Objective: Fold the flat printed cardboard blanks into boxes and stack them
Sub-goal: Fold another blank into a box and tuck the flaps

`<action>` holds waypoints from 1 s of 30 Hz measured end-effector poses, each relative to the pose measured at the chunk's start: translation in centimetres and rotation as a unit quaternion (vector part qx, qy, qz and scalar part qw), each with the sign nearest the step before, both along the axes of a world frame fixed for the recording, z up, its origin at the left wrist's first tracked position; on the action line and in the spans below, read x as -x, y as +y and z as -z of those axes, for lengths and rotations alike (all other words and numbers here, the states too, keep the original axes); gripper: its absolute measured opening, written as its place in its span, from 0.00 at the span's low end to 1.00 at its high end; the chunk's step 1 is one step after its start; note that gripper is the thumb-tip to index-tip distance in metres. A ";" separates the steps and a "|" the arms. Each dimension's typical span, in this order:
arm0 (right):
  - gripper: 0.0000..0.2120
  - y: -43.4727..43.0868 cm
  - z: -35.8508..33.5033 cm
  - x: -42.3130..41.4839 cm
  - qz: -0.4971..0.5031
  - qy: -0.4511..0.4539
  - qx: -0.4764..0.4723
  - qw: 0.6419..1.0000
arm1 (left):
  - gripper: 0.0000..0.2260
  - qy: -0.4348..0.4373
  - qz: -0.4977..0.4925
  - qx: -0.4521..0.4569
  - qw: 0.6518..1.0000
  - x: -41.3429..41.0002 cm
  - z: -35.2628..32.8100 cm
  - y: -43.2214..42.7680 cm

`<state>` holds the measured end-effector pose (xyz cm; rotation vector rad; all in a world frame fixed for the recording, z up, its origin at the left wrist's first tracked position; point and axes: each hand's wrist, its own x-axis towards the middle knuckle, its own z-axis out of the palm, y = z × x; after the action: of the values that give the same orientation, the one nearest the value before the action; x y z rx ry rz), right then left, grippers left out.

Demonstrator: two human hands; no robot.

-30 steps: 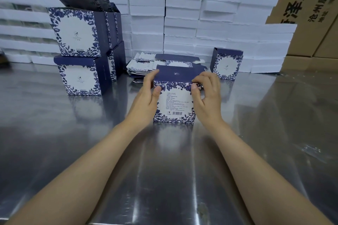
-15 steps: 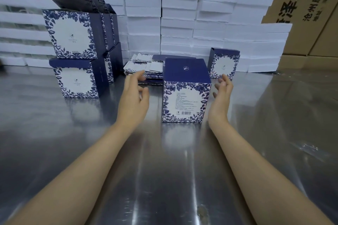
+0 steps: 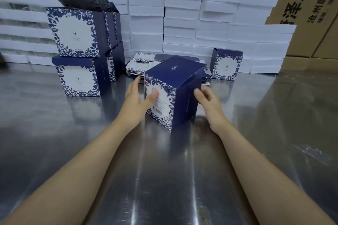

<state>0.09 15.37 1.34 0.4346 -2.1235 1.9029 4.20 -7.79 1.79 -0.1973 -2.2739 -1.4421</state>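
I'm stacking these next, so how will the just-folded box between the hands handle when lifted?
The folded box is thin printed card and looks empty, so it is probably light and may dent if squeezed. It stands tall on the shiny metal table, so a push could slide or tip it. Left hand and right hand flank it.
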 end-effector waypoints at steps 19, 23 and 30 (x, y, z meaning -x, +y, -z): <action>0.42 -1.1 -0.4 -1.3 0.022 0.089 -0.030 0.995 | 0.14 0.036 -0.034 -0.070 0.996 -1.3 -3.4 0.6; 0.51 -1.5 -0.7 -1.8 0.052 0.159 -0.080 0.983 | 0.08 0.028 -0.035 -0.053 0.998 -1.3 -4.3 -0.1; 0.29 -1.8 -0.8 -2.5 0.046 0.227 -0.098 0.968 | 0.08 -0.006 -0.008 -0.074 0.997 -1.1 -4.9 0.4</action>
<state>2.63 13.54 2.09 0.7203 -1.9830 1.3817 5.25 -7.38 6.74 -0.1244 -2.1609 -1.6000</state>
